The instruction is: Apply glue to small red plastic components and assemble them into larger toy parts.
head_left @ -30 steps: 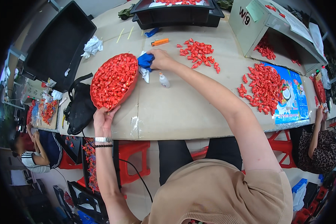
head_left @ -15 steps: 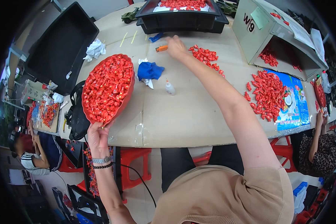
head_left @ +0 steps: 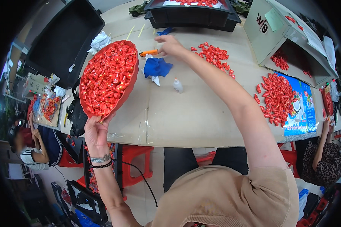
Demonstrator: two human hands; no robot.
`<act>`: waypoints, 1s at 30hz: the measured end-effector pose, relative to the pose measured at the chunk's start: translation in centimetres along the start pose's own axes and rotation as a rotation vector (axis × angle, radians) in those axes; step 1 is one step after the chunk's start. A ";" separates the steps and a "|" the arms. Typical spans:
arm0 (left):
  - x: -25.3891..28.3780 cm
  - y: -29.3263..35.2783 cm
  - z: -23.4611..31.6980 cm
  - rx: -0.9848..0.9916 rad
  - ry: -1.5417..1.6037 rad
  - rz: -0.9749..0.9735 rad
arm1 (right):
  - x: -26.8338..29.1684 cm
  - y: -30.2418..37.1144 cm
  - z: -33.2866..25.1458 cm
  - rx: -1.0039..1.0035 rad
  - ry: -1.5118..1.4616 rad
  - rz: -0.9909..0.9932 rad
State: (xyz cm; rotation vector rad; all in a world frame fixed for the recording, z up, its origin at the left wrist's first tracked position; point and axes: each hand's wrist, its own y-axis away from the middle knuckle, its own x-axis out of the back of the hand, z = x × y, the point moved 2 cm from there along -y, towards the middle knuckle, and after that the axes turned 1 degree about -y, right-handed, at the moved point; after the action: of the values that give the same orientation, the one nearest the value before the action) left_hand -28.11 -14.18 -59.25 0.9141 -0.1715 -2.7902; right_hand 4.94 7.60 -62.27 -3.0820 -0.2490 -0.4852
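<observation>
My left hand grips the near rim of a red oval scalloped bowl, tilted up at the left of the table. Small shiny red pieces fill it. Beyond the middle of the table, my right hand has its fingers apart. An orange slim tool with a dark end lies right at its fingertips; whether they touch cannot be made out. Close by are a crumpled blue cloth over white tissue and a small clear squeeze bottle, standing upright.
Loose red pieces lie on a blue printed sheet at right, with a smaller heap farther back. Black trays stand at the back, an open grey box at back right, a black bin at left. People sit at both sides.
My right hand and the orange tool have moved left, toward the blue cloth, and the hand's fingers have spread. My left hand still holds the bowl, which has risen slightly.
</observation>
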 end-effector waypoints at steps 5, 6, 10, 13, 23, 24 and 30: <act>0.7 -0.3 -0.1 -0.014 0.023 0.018 | 1.3 3.5 -0.7 -0.060 0.407 -0.078; 0.5 -0.4 0.0 -0.009 0.028 0.016 | 1.2 3.9 -0.8 -0.127 0.365 -0.143; 0.8 -0.6 0.2 -0.015 0.017 0.019 | -1.7 2.2 -0.2 -0.164 0.399 -0.277; 0.5 -0.4 0.2 -0.004 0.008 0.004 | -3.5 1.2 -0.8 -0.204 0.219 -0.281; -2.5 -0.7 0.1 0.000 -0.039 -0.047 | 2.7 4.5 -1.8 0.003 -0.254 0.109; -2.5 -0.3 0.3 0.000 -0.039 -0.047 | 3.9 6.3 -2.5 0.046 -0.229 0.124; -5.6 3.2 0.9 -0.062 -0.119 -0.176 | 8.7 18.2 -5.4 0.100 -0.275 0.144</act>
State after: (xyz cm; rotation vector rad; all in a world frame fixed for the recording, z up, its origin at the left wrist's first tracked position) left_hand -23.77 -16.02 -54.79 0.7852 -0.0222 -2.9952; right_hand 14.31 -9.23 -54.22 -3.0308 -0.0503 -0.0416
